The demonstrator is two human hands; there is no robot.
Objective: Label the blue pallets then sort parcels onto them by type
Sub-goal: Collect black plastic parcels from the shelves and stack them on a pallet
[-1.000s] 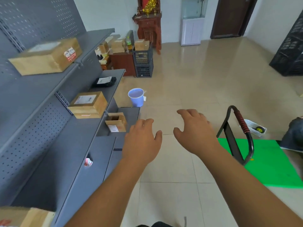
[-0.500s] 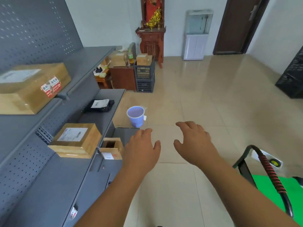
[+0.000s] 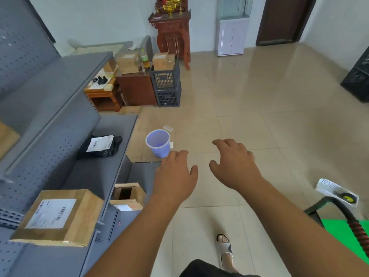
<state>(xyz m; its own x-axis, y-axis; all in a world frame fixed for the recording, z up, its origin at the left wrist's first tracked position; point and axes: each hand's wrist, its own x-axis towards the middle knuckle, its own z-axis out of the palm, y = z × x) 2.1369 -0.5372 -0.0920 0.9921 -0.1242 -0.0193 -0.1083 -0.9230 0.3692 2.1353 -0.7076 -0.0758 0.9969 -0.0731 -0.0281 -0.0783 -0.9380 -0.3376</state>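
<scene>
My left hand (image 3: 175,176) and my right hand (image 3: 233,162) reach forward over the tiled floor, palms down, fingers loosely spread, holding nothing. On the grey shelf unit (image 3: 65,108) at my left sit parcels: a labelled cardboard box (image 3: 60,214) near me, a small opened carton (image 3: 127,194) just left of my left wrist, and a black poly bag with a white label (image 3: 101,145) further along. No blue pallet is in view.
A light-blue plastic bin (image 3: 158,142) stands on the floor ahead of my left hand. Stacked dark crates (image 3: 166,84) with boxes stand at the back. A cart handle (image 3: 355,226), a green mat (image 3: 343,230) and a white basket (image 3: 335,191) lie at right.
The view has moved forward along the shelves and tilted up; the near boxes slid toward me and the large top-shelf box left view. Both hands stay outstretched and hold nothing.
</scene>
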